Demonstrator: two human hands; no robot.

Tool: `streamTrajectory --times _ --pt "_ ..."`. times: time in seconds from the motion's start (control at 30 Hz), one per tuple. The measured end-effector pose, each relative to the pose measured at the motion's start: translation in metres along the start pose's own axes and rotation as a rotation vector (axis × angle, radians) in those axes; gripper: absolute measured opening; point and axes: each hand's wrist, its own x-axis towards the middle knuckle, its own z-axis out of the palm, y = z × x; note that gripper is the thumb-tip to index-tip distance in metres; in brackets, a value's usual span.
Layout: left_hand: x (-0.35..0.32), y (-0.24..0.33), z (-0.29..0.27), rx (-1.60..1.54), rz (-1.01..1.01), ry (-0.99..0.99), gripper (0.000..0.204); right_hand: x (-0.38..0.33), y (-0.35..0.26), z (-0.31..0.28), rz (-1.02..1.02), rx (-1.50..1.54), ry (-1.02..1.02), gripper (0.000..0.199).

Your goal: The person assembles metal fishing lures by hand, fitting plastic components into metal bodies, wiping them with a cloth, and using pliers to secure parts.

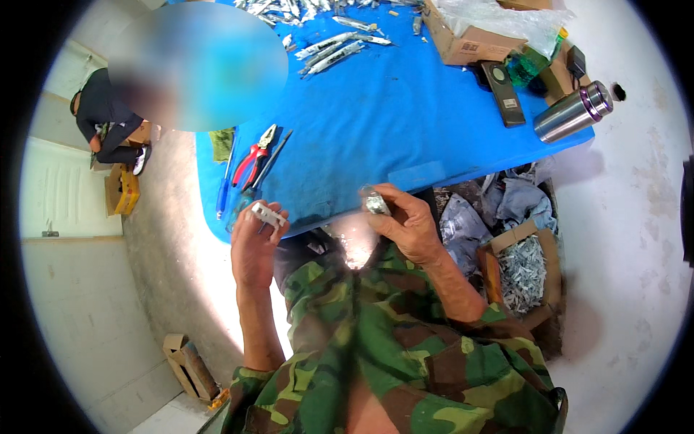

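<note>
My left hand (253, 249) is closed round a small pale metal piece (268, 215) with notched edges, just off the near left edge of the blue-covered table (347, 130). To the right, my right hand (410, 226) pinches a short, shiny silvery piece (374, 202) between thumb and fingers; its exact kind is unclear. The two hands are apart. Beyond my left hand lie red-handled pliers (253, 158), a thin-shafted screwdriver (274, 158) and a blue-handled tool (223, 197). Several long silvery metal parts (334, 56) lie farther back.
A heap of similar parts (289, 10) covers the far edge. At the right stand a cardboard box (470, 45), a black device (504, 94) and a steel flask (575, 112). Below, a carton (522, 271) holds metal pieces beside grey cloths (524, 202). Another person (108, 116) crouches at left.
</note>
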Motion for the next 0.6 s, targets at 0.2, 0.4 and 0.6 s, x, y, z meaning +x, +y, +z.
streamTrajectory --times 0.2,0.4,0.6 --pt "-0.004 -0.001 0.005 -0.075 -0.033 -0.141 0.039 -0.006 0.009 -0.005 0.025 -0.012 0.020 0.041" --pt "-0.001 -0.001 0.003 -0.141 -0.084 -0.214 0.038 -0.011 0.010 -0.003 0.088 0.005 0.065 0.040" --pt "0.014 -0.008 -0.035 -0.023 0.007 -0.219 0.040 -0.015 0.033 -0.002 0.205 -0.284 0.115 0.046"
